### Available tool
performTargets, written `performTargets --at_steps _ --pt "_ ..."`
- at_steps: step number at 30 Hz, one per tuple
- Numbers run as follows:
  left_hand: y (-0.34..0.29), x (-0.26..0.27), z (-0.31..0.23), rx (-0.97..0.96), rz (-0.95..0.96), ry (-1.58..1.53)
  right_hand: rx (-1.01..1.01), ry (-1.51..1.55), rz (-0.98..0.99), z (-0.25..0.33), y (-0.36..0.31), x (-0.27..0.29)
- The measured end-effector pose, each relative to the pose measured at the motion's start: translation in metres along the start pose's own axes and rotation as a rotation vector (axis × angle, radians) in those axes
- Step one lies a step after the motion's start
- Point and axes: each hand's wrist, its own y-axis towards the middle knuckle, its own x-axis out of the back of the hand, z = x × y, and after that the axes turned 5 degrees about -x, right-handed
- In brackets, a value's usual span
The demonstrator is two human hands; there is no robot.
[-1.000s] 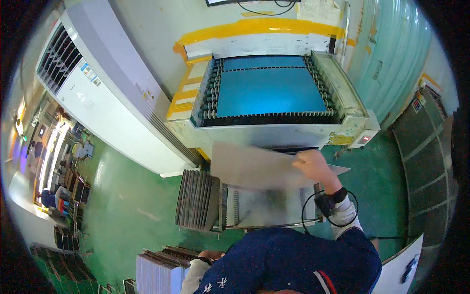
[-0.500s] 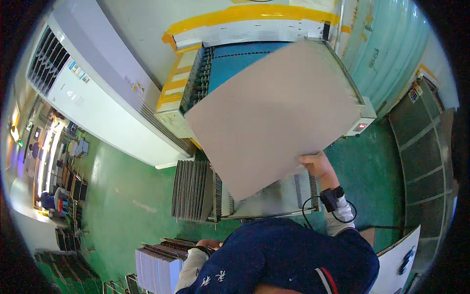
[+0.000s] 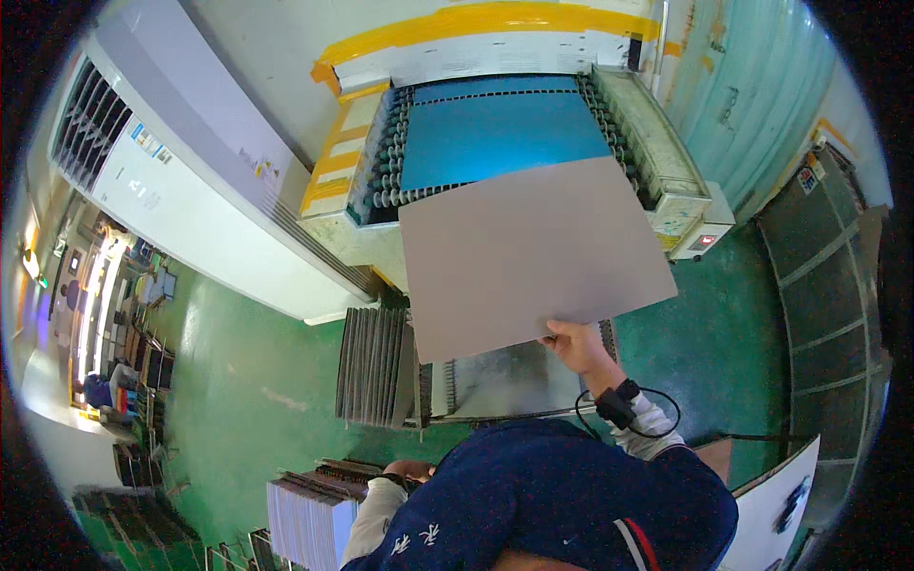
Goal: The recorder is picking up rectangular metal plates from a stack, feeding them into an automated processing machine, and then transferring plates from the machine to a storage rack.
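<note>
My right hand (image 3: 577, 346) is closed on the near edge of a large plain grey-brown sheet (image 3: 533, 255), thumb on top. The sheet hangs in the air in front of a roller conveyor machine (image 3: 378, 171) and covers part of its near end. A blue sheet (image 3: 505, 138) lies on the machine's black rollers. At the lower left, my left hand (image 3: 411, 470) is beside a rack of upright panels (image 3: 309, 509); its fingers are mostly hidden by my body.
Below the grey-brown sheet stands a rack with dark upright panels (image 3: 371, 369) and a flat metallic surface (image 3: 519, 381). A tall white air conditioner (image 3: 205, 205) stands left. Dark framed panels (image 3: 826, 295) lean at right. A white board (image 3: 776, 509) sits lower right.
My right hand has moved left and slightly down with the grey-brown sheet, which has turned and come toward me. More of the blue sheet and the rollers now shows.
</note>
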Motion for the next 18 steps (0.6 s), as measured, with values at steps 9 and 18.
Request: performTargets --at_steps 9,18 --pt "-0.003 -0.004 0.001 0.011 -0.004 -0.009 -0.225 0.121 0.008 -0.018 0.014 -0.014" --pt "-0.002 -0.004 0.001 0.012 -0.014 -0.018 -0.299 -0.041 0.074 -0.030 0.027 -0.009"
